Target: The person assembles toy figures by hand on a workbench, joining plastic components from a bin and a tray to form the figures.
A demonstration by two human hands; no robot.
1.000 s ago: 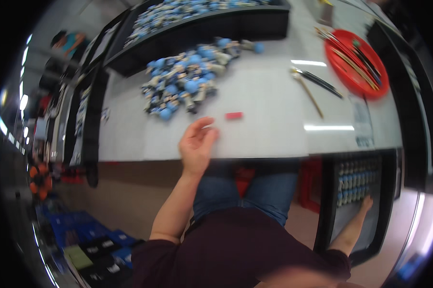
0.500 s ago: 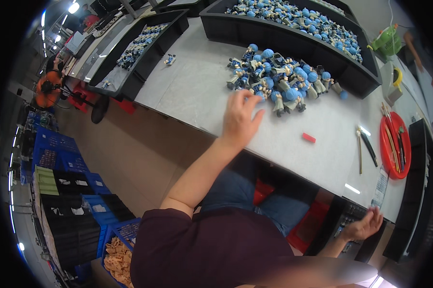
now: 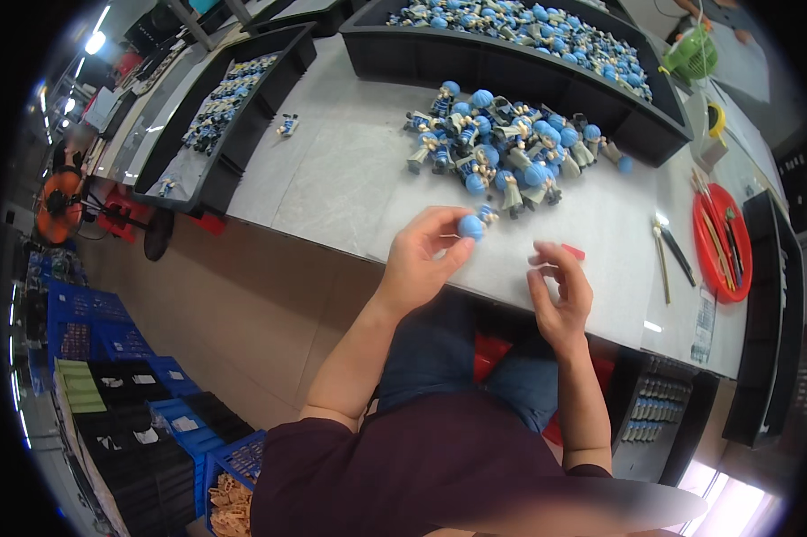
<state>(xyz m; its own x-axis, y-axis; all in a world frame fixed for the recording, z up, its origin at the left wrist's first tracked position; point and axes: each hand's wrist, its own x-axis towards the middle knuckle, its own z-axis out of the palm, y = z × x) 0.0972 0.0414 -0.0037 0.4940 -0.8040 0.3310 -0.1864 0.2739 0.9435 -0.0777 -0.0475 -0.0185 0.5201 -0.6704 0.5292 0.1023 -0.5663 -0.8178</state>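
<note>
Between the thumb and fingers of my left hand (image 3: 426, 255) is a small figurine (image 3: 472, 227) with a round blue head, held just above the table's front part. My right hand (image 3: 562, 291) hovers to its right, fingers curled but apart, with nothing seen in them. A red block (image 3: 572, 252) lies on the table right behind those fingertips. Farther back, a heap of similar blue-headed figurines (image 3: 511, 148) with grey and dark blue bodies covers the middle of the white table (image 3: 332, 174).
Behind the heap stands a big black bin (image 3: 511, 76) full of figurines. Another black tray (image 3: 238, 148) with figurines is at left, a lone figurine (image 3: 287, 125) beside it. At right lie a red dish (image 3: 724, 242) of brushes, two thin tools (image 3: 675, 251) and a green fan (image 3: 692, 54).
My left hand has drawn back from the heap with a figurine in it. My right hand has come up from the lower right to beside the left. The view has shifted slightly.
</note>
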